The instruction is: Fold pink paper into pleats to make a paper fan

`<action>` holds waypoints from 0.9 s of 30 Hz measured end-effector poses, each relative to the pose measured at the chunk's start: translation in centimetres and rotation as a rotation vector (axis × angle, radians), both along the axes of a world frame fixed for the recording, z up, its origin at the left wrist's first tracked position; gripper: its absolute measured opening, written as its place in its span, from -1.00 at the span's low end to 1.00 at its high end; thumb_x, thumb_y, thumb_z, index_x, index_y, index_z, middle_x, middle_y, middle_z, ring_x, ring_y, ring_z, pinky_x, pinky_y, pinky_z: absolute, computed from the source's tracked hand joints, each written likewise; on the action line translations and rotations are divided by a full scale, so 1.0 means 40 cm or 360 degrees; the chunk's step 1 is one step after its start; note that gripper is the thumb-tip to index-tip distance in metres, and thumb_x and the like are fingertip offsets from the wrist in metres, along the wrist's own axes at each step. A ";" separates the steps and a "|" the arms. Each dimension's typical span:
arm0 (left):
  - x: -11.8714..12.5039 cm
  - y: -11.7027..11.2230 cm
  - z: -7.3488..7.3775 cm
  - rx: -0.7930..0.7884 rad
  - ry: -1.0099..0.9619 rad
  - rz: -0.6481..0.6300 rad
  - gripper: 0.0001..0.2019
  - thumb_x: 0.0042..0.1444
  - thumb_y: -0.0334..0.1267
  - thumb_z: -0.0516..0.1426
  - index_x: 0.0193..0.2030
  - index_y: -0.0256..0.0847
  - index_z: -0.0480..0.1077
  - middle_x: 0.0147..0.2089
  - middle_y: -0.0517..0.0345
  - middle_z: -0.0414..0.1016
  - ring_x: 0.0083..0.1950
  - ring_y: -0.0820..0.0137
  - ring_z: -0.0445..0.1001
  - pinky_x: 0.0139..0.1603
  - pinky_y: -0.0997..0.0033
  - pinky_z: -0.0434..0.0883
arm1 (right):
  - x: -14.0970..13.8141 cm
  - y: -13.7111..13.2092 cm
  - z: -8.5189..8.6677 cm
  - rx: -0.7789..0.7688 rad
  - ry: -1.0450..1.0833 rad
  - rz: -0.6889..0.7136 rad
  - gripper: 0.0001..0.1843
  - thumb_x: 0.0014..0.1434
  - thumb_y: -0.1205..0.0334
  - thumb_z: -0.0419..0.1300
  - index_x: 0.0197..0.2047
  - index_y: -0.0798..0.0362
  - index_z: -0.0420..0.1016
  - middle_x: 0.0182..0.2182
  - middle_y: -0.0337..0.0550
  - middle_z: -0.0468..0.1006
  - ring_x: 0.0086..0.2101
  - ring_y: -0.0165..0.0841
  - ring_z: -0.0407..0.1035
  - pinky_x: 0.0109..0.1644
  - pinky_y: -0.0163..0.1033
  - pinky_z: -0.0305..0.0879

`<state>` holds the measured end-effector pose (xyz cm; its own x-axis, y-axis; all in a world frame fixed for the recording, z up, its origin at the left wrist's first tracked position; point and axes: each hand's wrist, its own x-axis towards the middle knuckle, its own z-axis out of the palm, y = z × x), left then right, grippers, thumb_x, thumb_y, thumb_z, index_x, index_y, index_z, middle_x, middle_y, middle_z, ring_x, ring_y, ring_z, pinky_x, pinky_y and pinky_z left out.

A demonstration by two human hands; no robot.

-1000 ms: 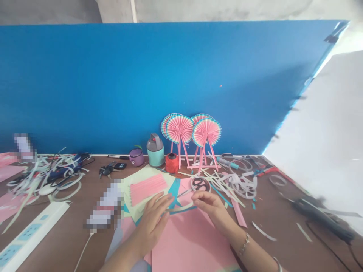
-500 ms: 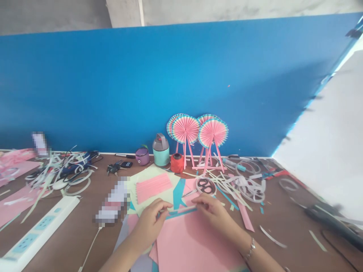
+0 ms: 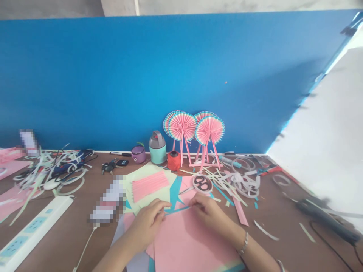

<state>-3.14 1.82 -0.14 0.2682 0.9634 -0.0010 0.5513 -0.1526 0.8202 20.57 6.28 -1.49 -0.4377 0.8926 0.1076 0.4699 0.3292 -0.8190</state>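
The left hand point(image 3: 149, 221) and right hand point(image 3: 207, 211) are over the far edge of the pink sheet point(image 3: 195, 241), which lies flat at the near middle of the table point(image 3: 272, 253). Both have fingers curled and thumb close to fingertips, with a narrow gap at most; whether either pinches something thin cannot be told. Between them a blue band point(image 3: 178, 210) runs along the sheet's far edge, so the step in hand appears to be working along that edge. The next move seems to call for the hands staying level with each other and the sheet lying flat, with light fingertip pressure. Farther left lies the pleated paper point(image 3: 150, 186); beyond the right hand are the scissors point(image 3: 202, 184), their handles inside a tape ring point(image 3: 211, 186). The paper fans point(image 3: 183, 126) stand at the far side.
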 end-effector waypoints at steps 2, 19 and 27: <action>0.001 0.010 -0.010 0.0105 -0.0006 0.0088 -0.70 0.15 -0.28 -0.03 -0.03 -0.04 0.40 -0.14 0.11 0.49 -0.14 0.33 0.47 -0.09 0.37 0.39 | -0.001 0.001 0.003 -0.0044 0.0024 -0.0016 -0.71 -0.08 0.51 -0.01 -0.38 0.08 0.48 -0.37 -0.16 0.52 -0.32 -0.32 0.38 -0.25 -0.29 0.24; -0.033 0.043 -0.016 -0.0257 -0.0214 0.0471 -0.80 -0.09 -0.12 0.11 -0.47 -0.20 0.43 -0.56 0.24 0.38 -0.51 0.40 0.35 -0.46 0.43 0.29 | 0.009 0.021 -0.017 -0.0122 0.0175 -0.0078 -0.80 0.10 0.26 0.08 -0.34 0.08 0.54 -0.34 -0.09 0.56 -0.27 -0.26 0.41 -0.17 -0.19 0.28; -0.044 0.046 -0.013 -0.0232 -0.0080 0.0357 -0.82 -0.10 -0.16 0.09 -0.46 -0.21 0.43 -0.42 0.14 0.45 -0.36 0.34 0.36 -0.27 0.35 0.30 | 0.006 0.020 -0.028 -0.0223 0.0156 -0.0124 -0.75 0.12 0.21 0.08 -0.25 0.08 0.56 -0.25 -0.04 0.58 -0.20 -0.20 0.43 -0.09 -0.15 0.30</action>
